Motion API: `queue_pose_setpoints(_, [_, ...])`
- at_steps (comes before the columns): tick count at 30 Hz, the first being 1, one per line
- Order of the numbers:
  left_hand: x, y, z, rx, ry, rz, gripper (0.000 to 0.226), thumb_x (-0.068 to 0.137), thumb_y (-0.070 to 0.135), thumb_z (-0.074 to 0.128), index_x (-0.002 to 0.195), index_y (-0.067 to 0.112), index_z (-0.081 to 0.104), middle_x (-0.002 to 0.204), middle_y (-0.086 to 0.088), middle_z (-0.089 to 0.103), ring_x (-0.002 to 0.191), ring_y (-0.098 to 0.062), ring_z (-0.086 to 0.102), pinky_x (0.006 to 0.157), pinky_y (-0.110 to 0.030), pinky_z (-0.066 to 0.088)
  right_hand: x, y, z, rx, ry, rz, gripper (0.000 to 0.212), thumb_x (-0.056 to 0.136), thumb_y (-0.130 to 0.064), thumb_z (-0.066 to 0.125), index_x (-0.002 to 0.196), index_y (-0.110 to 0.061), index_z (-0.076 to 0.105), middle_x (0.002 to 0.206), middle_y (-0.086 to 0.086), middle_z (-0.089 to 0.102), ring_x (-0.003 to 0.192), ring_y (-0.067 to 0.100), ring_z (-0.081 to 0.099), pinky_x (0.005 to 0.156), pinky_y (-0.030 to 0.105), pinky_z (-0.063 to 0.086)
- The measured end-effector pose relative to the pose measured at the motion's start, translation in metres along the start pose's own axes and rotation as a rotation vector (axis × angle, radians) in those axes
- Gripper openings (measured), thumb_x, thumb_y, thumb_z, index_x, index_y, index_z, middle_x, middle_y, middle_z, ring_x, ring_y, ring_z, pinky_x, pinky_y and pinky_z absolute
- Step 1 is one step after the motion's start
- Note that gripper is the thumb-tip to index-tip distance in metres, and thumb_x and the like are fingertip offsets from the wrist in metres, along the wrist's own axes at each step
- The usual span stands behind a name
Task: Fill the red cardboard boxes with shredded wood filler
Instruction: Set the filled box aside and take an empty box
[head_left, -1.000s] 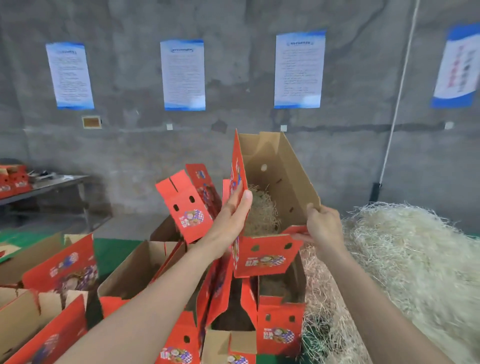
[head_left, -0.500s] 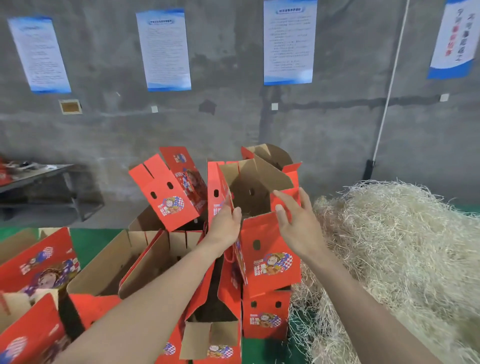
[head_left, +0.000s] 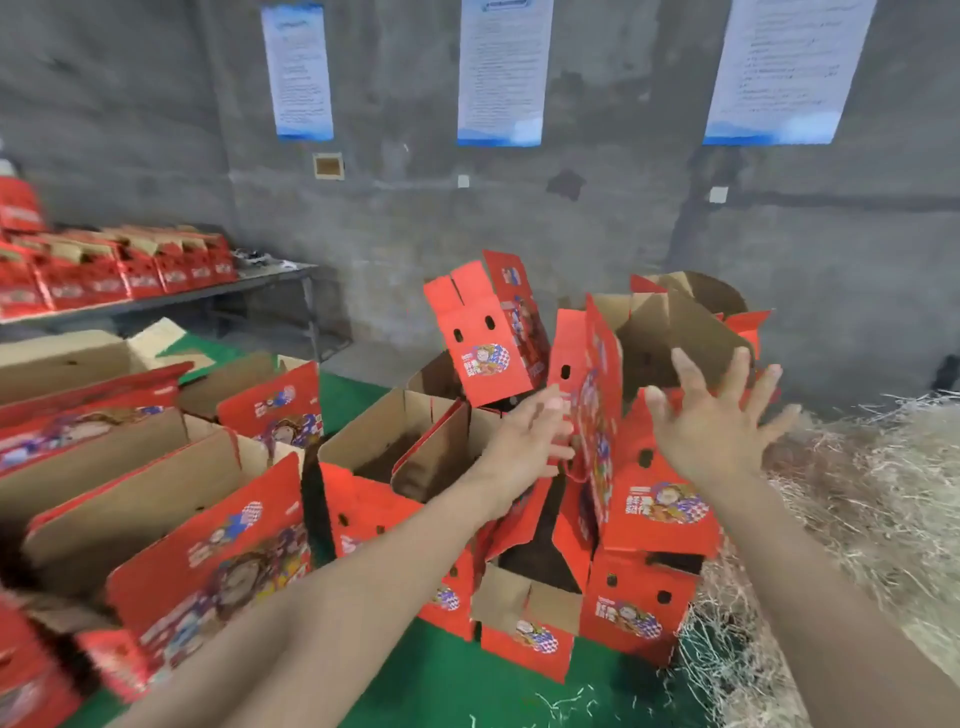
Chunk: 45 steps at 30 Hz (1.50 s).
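Head view of the packing corner, as I see it from my remote station. My left hand (head_left: 524, 441) reaches forward with its fingers straight and unclenched, their tips at the narrow red side of the top box (head_left: 660, 509). Motion blur keeps me from telling whether they press it or merely lie alongside. My right hand (head_left: 711, 426) is raised just in front of the same box, palm turned toward it, fingers (head_left: 737, 371) spread wide and holding nothing; I cannot confirm contact with the cardboard. The top box, red outside and brown inside, stands tilted on a lower box (head_left: 639, 608) of the same print, its brown flaps (head_left: 675, 332) open upward. Its inside is dark and I cannot make out any contents. Beyond my left hand a further tilted box (head_left: 488, 338) leans above the heap, with two oval holes in its face. To the left, open boxes (head_left: 156, 499) lie side by side, their brown linings showing. The shredded wood filler (head_left: 883, 493) forms a pale heap at the right, touching the foot of the stack, with loose strands scattered on the green mat (head_left: 441, 686). At far left a table (head_left: 260, 283) carries a row of red boxes (head_left: 130, 275). Three blue-edged notices (head_left: 498, 73) hang on the grey wall (head_left: 597, 218).
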<state>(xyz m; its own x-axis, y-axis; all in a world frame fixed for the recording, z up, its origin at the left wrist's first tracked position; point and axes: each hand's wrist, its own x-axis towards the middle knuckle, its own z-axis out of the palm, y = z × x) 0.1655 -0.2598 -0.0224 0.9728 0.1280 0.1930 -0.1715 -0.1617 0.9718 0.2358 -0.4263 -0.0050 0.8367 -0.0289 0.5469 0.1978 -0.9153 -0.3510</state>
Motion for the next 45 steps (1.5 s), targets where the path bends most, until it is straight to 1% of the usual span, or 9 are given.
queue_pose_setpoints(5, [-0.061, -0.034, -0.092, -0.095, 0.35, -0.012, 0.022, 0.099, 0.026, 0.041, 0.105, 0.017, 0.06, 0.085, -0.004, 0.067, 0.069, -0.013, 0.063, 0.066, -0.024, 0.051, -0.031, -0.046, -0.008, 0.228, 0.201, -0.231, 0.044, 0.086, -0.033, 0.051, 0.123, -0.01, 0.055, 0.143, 0.025, 0.033, 0.137, 0.039, 0.019, 0.108, 0.059, 0.009])
queue_pose_setpoints(12, [-0.149, -0.087, -0.291, 0.034, 0.944, -0.094, 0.017, 0.095, 0.019, 0.049, 0.095, 0.012, 0.065, 0.082, -0.004, 0.068, 0.075, -0.016, 0.064, 0.075, -0.031, 0.054, -0.086, -0.149, 0.016, 0.421, 0.075, -0.413, 0.031, 0.081, -0.022, 0.047, 0.1, -0.003, 0.062, 0.101, 0.022, 0.064, 0.096, 0.037, 0.056, 0.088, 0.034, 0.033])
queue_pose_setpoints(17, [-0.198, -0.114, -0.398, 0.235, 1.03, -0.172, 0.012, 0.093, 0.026, 0.054, 0.096, 0.02, 0.063, 0.091, -0.001, 0.069, 0.085, -0.011, 0.064, 0.083, -0.033, 0.053, -0.184, -0.304, 0.1, 0.415, -0.408, -0.669, 0.02, 0.088, -0.015, 0.054, 0.107, -0.014, 0.062, 0.107, 0.004, 0.065, 0.1, 0.022, 0.059, 0.088, 0.03, 0.041])
queue_pose_setpoints(22, [-0.222, -0.135, -0.447, 0.522, 0.955, -0.085, 0.014, 0.087, 0.013, 0.061, 0.099, 0.018, 0.064, 0.096, 0.003, 0.066, 0.09, -0.012, 0.062, 0.076, -0.016, 0.044, -0.274, -0.438, 0.175, 0.397, -0.873, -0.767, 0.049, 0.094, -0.033, 0.042, 0.139, -0.036, 0.024, 0.134, 0.005, 0.045, 0.12, 0.028, 0.047, 0.095, 0.037, 0.04])
queue_pose_setpoints(29, [-0.192, -0.115, -0.579, 0.969, 0.973, -0.138, 0.086, 0.076, 0.021, 0.076, 0.144, 0.014, 0.025, 0.145, -0.006, 0.038, 0.133, -0.023, 0.037, 0.106, -0.037, 0.033, -0.31, -0.5, 0.227, 0.112, -1.163, -0.591, 0.052, 0.093, -0.053, 0.031, 0.14, -0.03, 0.031, 0.146, 0.005, 0.034, 0.13, 0.028, 0.038, 0.106, 0.038, 0.032])
queue_pose_setpoints(34, [-0.164, -0.125, -0.627, 1.063, 0.516, -0.448, 0.046, 0.091, 0.028, 0.055, 0.137, 0.024, 0.046, 0.122, -0.001, 0.062, 0.105, -0.018, 0.061, 0.088, -0.03, 0.051, -0.286, -0.532, 0.209, 0.509, -1.15, -0.178, 0.061, 0.088, -0.055, 0.047, 0.139, -0.028, 0.029, 0.143, -0.003, 0.039, 0.127, 0.018, 0.042, 0.104, 0.033, 0.039])
queue_pose_setpoints(39, [-0.171, -0.145, -0.595, 1.167, 0.687, -0.016, 0.05, 0.08, 0.004, 0.064, 0.124, 0.026, 0.059, 0.126, 0.004, 0.06, 0.114, -0.018, 0.058, 0.096, -0.03, 0.046, -0.221, -0.568, 0.2, 1.352, -1.375, 0.651, 0.091, 0.071, -0.055, 0.068, 0.143, -0.027, 0.02, 0.142, 0.021, 0.034, 0.117, 0.043, 0.048, 0.083, 0.05, 0.049])
queue_pose_setpoints(42, [-0.177, -0.151, -0.575, 1.234, 0.615, 0.254, 0.054, 0.052, 0.003, 0.088, 0.102, 0.017, 0.073, 0.103, -0.001, 0.071, 0.095, -0.021, 0.068, 0.087, -0.041, 0.051, -0.213, -0.585, 0.204, 1.499, -1.471, 0.792, 0.075, 0.074, -0.042, 0.073, 0.134, -0.014, 0.037, 0.124, 0.027, 0.051, 0.107, 0.046, 0.054, 0.078, 0.058, 0.05])
queue_pose_setpoints(45, [-0.175, -0.136, -0.564, 1.191, 0.573, 0.397, 0.038, 0.073, 0.005, 0.075, 0.109, 0.016, 0.07, 0.114, -0.001, 0.066, 0.113, -0.021, 0.06, 0.11, -0.03, 0.024, -0.213, -0.604, 0.213, 1.438, -1.225, 0.822, 0.048, 0.084, -0.006, 0.062, 0.129, -0.009, 0.043, 0.105, 0.02, 0.058, 0.089, 0.037, 0.06, 0.063, 0.043, 0.056])
